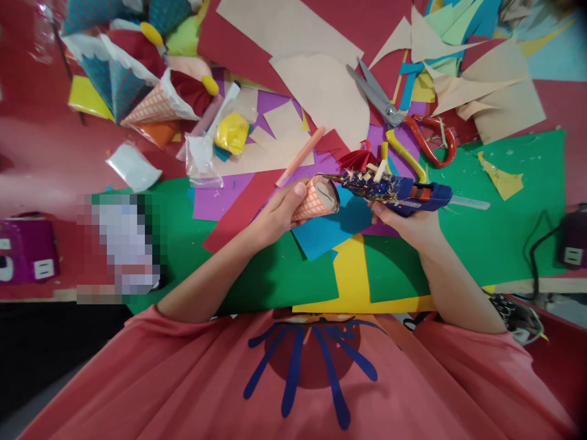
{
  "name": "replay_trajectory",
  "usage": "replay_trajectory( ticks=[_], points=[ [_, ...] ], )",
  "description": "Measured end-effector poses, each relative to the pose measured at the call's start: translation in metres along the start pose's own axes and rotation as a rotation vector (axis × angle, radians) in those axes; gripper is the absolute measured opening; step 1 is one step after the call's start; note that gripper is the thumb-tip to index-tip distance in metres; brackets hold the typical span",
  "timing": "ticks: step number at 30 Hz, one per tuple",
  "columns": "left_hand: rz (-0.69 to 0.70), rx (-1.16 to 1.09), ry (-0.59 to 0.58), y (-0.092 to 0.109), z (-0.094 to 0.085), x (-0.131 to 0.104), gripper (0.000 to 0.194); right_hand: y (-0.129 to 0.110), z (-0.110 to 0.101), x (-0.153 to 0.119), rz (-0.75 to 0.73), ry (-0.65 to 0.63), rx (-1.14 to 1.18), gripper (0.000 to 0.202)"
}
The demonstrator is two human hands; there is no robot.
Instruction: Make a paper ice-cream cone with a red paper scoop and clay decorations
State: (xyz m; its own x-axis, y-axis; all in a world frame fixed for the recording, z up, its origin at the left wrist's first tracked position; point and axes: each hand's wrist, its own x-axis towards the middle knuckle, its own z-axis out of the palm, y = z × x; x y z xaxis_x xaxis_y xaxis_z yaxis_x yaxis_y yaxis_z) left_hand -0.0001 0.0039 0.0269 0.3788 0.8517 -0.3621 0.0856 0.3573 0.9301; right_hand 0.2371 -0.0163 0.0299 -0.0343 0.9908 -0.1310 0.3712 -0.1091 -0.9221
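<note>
My left hand (pixel 283 208) is closed around a paper cone (pixel 314 201) with an orange and white lattice pattern, its wide end facing right. In my right hand (pixel 408 223) is a dark blue glue gun (pixel 398 190), crusted with dried glue and bits of paper. Its nozzle points left and is at the upper rim of the cone; whether it touches cannot be made out. From the back of the gun sticks a clear glue stick (pixel 472 202). Just behind the gun lies a piece of pleated red paper (pixel 358 160).
Large scissors (pixel 389 113) with red and yellow handles lie beyond the gun. Finished-looking paper cones (pixel 153 101) are grouped at the upper left. Beige paper (pixel 321 91), green sheets (pixel 499 238) and an orange stick (pixel 302 156) cover the table. Purple power sockets (pixel 32 249) stand at the left edge.
</note>
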Motion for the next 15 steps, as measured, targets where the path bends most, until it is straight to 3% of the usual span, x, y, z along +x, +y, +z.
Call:
replay_trajectory(
  ticks=[15],
  points=[
    [-0.083, 0.063, 0.002, 0.0097, 0.0, -0.0023, 0.068, -0.0033, -0.0007, 0.0009, -0.043, -0.043, -0.048, 0.014]
  ],
)
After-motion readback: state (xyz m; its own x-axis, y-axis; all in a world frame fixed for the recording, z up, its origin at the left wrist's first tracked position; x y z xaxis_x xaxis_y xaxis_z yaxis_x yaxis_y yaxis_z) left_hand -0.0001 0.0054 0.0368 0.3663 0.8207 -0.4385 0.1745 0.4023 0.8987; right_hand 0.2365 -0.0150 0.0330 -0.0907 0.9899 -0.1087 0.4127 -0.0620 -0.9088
